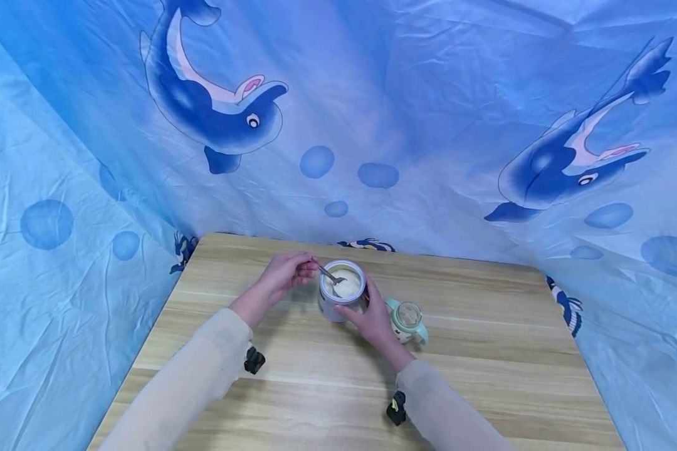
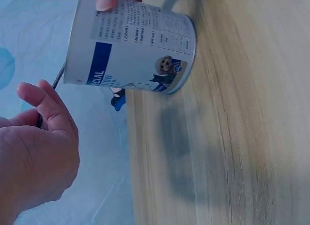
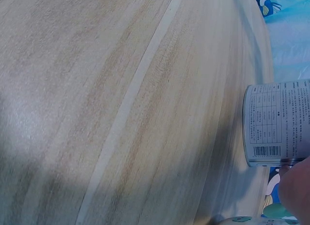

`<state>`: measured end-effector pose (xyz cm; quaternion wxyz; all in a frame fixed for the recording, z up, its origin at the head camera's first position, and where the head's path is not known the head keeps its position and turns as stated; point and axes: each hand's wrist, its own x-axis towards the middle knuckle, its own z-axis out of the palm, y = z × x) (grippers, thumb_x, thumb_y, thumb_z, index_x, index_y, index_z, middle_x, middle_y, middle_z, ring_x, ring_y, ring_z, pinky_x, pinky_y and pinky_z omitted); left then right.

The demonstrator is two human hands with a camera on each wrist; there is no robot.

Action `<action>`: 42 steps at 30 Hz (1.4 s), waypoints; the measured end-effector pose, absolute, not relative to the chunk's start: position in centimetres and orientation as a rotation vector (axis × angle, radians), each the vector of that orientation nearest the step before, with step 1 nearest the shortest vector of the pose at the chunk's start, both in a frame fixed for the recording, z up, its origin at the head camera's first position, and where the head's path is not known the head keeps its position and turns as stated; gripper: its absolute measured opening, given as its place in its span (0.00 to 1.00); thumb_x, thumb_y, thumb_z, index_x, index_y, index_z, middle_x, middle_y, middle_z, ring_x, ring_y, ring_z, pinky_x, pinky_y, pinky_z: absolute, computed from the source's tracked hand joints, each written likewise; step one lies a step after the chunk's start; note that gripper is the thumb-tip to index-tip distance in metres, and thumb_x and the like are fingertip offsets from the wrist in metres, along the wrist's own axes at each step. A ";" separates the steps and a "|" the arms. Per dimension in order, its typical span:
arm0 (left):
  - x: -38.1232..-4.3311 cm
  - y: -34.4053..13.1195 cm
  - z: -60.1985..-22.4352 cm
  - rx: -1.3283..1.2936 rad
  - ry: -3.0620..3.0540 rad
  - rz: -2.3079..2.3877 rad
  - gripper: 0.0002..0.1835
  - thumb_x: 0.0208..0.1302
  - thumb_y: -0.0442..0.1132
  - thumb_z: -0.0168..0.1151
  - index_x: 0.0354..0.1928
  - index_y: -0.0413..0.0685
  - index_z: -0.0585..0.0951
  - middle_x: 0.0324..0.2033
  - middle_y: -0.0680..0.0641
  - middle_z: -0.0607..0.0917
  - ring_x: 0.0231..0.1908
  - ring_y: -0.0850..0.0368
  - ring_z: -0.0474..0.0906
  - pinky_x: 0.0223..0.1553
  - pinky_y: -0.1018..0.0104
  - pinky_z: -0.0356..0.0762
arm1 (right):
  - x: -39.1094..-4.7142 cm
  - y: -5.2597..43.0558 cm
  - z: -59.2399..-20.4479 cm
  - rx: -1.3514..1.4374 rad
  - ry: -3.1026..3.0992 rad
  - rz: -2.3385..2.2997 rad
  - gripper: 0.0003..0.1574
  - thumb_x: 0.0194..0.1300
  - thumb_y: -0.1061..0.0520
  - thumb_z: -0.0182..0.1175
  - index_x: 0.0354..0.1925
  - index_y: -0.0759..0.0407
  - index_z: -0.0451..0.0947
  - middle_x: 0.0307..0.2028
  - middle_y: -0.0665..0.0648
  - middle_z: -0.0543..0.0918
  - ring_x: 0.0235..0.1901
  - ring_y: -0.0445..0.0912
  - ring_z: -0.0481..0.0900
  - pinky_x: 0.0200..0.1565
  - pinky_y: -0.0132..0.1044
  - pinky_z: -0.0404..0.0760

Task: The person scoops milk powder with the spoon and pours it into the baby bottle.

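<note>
A white can (image 1: 334, 311) of pale powder stands upright on the table, lidless, its printed label (image 2: 138, 46) showing a dog picture. My right hand (image 1: 375, 316) grips the can from its right side, thumb across the front. My left hand (image 1: 288, 275), at the can's upper left, pinches the handle of a metal spoon (image 1: 327, 273). The spoon's bowl end lies over the powder (image 1: 348, 286) inside the rim. In the right wrist view, the can's side (image 3: 271, 121) shows a table of text and a barcode, with part of the right hand (image 3: 296, 188) beside it.
Just right of the right hand is a mint-green two-handled bottle (image 1: 409, 316) with a clear round top. The wooden table (image 1: 485, 351) meets blue dolphin-printed cloth (image 1: 350, 125) at its back and sides.
</note>
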<state>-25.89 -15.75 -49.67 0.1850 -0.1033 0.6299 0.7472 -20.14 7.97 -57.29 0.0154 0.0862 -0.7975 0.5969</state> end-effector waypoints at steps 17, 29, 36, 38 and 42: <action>-25.7 -15.7 -49.1 -0.236 1.744 2.102 0.16 0.84 0.42 0.55 0.56 0.35 0.82 0.33 0.52 0.89 0.31 0.64 0.85 0.29 0.77 0.81 | -20.1 8.2 -56.8 0.249 -2.530 1.824 0.67 0.60 0.52 0.82 0.84 0.56 0.53 0.79 0.60 0.67 0.78 0.55 0.65 0.78 0.48 0.64; -25.8 -15.3 -47.7 -0.216 1.748 2.111 0.17 0.84 0.43 0.57 0.58 0.34 0.82 0.33 0.52 0.89 0.33 0.63 0.85 0.31 0.76 0.82 | -19.8 9.1 -54.8 0.255 -2.580 1.839 0.74 0.60 0.48 0.82 0.87 0.57 0.44 0.83 0.62 0.59 0.81 0.58 0.57 0.80 0.50 0.60; -25.7 -14.9 -47.0 -0.162 1.786 2.092 0.16 0.84 0.43 0.57 0.56 0.37 0.83 0.35 0.51 0.89 0.34 0.62 0.85 0.32 0.75 0.82 | -19.5 9.8 -54.0 0.270 -2.577 1.829 0.73 0.61 0.47 0.81 0.87 0.56 0.44 0.84 0.62 0.56 0.82 0.58 0.56 0.80 0.50 0.60; -25.7 -15.0 -47.1 -0.157 1.789 2.094 0.16 0.84 0.43 0.57 0.57 0.37 0.83 0.35 0.51 0.89 0.34 0.62 0.85 0.32 0.75 0.82 | -19.4 9.8 -53.8 0.273 -2.578 1.832 0.73 0.61 0.47 0.82 0.87 0.56 0.44 0.83 0.63 0.56 0.82 0.57 0.56 0.80 0.49 0.60; -25.7 -15.1 -47.4 -0.148 1.786 2.107 0.18 0.84 0.42 0.57 0.60 0.33 0.81 0.34 0.52 0.89 0.33 0.62 0.85 0.32 0.76 0.82 | -19.3 9.9 -53.7 0.294 -2.573 1.839 0.73 0.61 0.48 0.81 0.87 0.57 0.45 0.83 0.64 0.56 0.82 0.56 0.56 0.80 0.49 0.60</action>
